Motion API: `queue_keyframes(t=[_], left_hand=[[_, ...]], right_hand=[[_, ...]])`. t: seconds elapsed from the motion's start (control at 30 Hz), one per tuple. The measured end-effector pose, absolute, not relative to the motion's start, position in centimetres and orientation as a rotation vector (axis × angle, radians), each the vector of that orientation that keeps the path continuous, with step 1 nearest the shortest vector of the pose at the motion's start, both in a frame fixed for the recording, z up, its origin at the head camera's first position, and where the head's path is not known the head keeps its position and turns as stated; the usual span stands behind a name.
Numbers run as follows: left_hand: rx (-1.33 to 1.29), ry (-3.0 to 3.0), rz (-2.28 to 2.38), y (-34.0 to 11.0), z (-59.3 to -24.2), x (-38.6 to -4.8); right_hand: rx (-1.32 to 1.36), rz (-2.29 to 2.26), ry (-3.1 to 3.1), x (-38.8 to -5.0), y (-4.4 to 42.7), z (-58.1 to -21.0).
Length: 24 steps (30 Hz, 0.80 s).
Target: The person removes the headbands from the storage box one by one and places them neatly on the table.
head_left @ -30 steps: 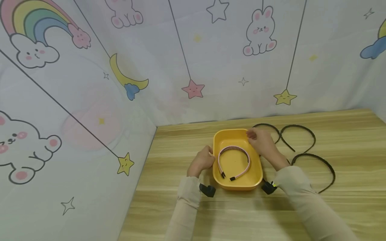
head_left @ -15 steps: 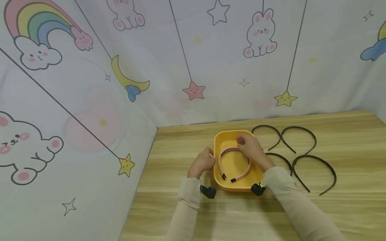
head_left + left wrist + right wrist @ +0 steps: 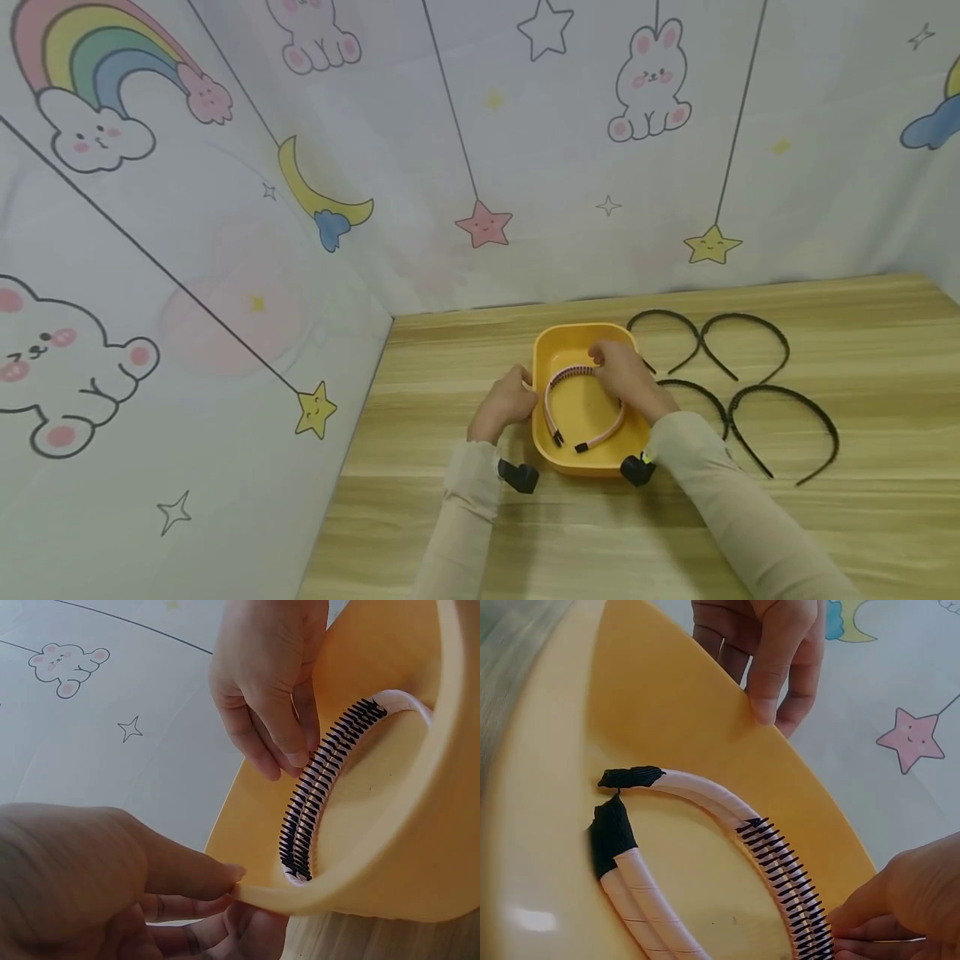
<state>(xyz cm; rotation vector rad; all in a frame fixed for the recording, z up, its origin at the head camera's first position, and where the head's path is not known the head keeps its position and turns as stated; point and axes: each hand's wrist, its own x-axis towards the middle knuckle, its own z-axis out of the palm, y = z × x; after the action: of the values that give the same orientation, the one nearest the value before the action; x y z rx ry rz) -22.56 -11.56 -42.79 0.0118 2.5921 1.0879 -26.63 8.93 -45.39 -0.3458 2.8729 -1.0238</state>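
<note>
My left hand [image 3: 507,402] grips the left rim of a yellow plastic basin [image 3: 551,454], thumb on the rim and fingers under it in the left wrist view. Inside the basin lies a pink headband [image 3: 612,423] with black comb teeth and black end tips [image 3: 634,777]. Its band looks doubled; I cannot tell whether two are stacked. Reaching in over the right side, my right hand [image 3: 626,377] pinches the toothed part of the headband [image 3: 322,784] between thumb and fingers. Where those fingers meet the band is partly hidden.
Several thin black headbands lie right of the basin on the wood-grain table [image 3: 885,375], including one at back right [image 3: 750,317] and one nearer me [image 3: 817,408]. A printed cloth wall [image 3: 420,167] stands behind and to the left.
My right hand has moved left and down from the basin's upper right rim to the pink headband inside. My left hand has stayed on the left rim.
</note>
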Motion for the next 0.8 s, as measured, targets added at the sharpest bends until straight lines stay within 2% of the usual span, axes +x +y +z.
queue_keyframes(t=[0.43,0.8], left_hand=[[0.002,2.593,1.076,-11.64,-42.86,-22.55],[0.012,2.586,1.088,-11.7,-42.96,-22.58]], right_hand=[[-0.369,-0.869,2.897,-26.7,8.73,-45.35],[-0.364,-0.944,2.883,-26.6,8.86,-45.24]])
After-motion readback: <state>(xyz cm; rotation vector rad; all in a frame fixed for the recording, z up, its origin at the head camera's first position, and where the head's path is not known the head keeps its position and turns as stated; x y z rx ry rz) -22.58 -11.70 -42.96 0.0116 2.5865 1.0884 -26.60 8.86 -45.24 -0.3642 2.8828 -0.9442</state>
